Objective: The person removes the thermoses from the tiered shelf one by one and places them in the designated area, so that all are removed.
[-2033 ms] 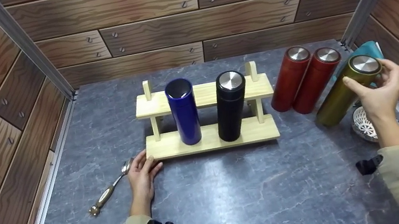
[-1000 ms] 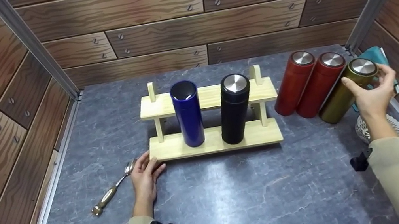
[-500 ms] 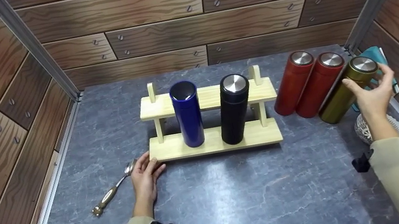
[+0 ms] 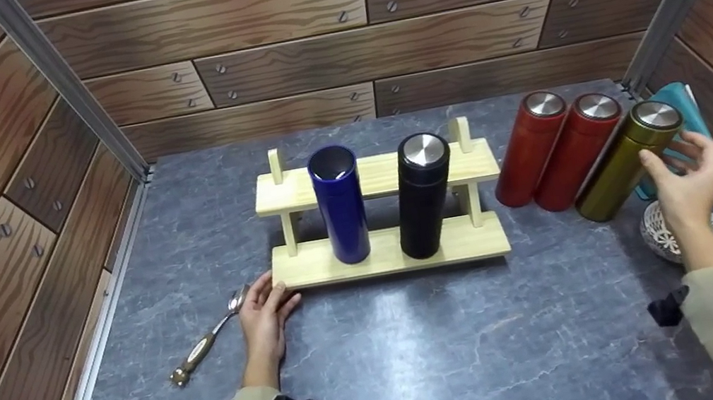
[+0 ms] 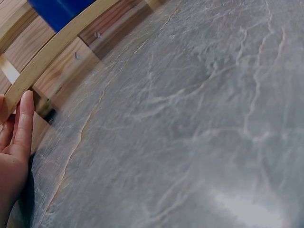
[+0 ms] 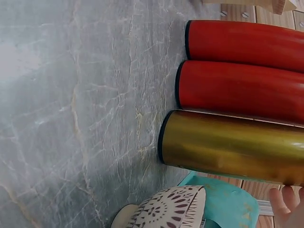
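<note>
My left hand (image 4: pixel 263 322) holds the front left corner of a pale two-tier wooden rack (image 4: pixel 295 267), thumb and fingers at the lower board's end. On that board stand a blue thermos bottle (image 4: pixel 343 216) and a black one (image 4: pixel 423 211) with a steel lid. My right hand (image 4: pixel 692 189) is beside an olive-gold thermos bottle (image 4: pixel 616 169), its fingers spread and loosened around the upper part; in the right wrist view the fingertips (image 6: pixel 279 202) are close to its side. Two red thermos bottles (image 4: pixel 530 151) stand immediately left of the gold one.
A spoon (image 4: pixel 204 346) with an ornate handle lies left of my left hand. Behind my right wrist sits a patterned bowl (image 4: pixel 659 234); in the right wrist view it shows dark markings. A teal object (image 4: pixel 689 108) stands behind the gold bottle. Wood-patterned walls (image 4: pixel 278 69) enclose the table.
My right hand has brought the gold bottle left against the red ones, then shifted right with its thumb off the bottle's front. My left hand stays at the rack corner.
</note>
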`<state>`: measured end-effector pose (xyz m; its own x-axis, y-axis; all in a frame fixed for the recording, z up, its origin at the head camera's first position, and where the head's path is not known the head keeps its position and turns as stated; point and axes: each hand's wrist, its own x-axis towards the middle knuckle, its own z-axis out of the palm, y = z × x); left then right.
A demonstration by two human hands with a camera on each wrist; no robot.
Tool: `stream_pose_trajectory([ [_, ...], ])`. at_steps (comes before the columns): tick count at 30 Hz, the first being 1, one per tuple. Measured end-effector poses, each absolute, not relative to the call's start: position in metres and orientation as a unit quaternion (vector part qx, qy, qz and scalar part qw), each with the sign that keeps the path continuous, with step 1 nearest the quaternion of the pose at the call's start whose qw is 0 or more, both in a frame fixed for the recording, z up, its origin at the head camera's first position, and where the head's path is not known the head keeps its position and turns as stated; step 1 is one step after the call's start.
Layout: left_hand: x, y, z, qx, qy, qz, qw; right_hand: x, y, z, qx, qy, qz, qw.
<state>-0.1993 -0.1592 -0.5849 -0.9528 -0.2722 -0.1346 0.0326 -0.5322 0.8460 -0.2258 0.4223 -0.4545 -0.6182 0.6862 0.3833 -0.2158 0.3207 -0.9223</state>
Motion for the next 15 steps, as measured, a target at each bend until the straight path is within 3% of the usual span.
stream_pose_trajectory([
  [15, -0.201, -0.156, -0.583, 0.125, -0.478, -0.864, 0.094, -0.196, 0.406, -0.434, -0.069, -0.58, 0.707, 0.398],
])
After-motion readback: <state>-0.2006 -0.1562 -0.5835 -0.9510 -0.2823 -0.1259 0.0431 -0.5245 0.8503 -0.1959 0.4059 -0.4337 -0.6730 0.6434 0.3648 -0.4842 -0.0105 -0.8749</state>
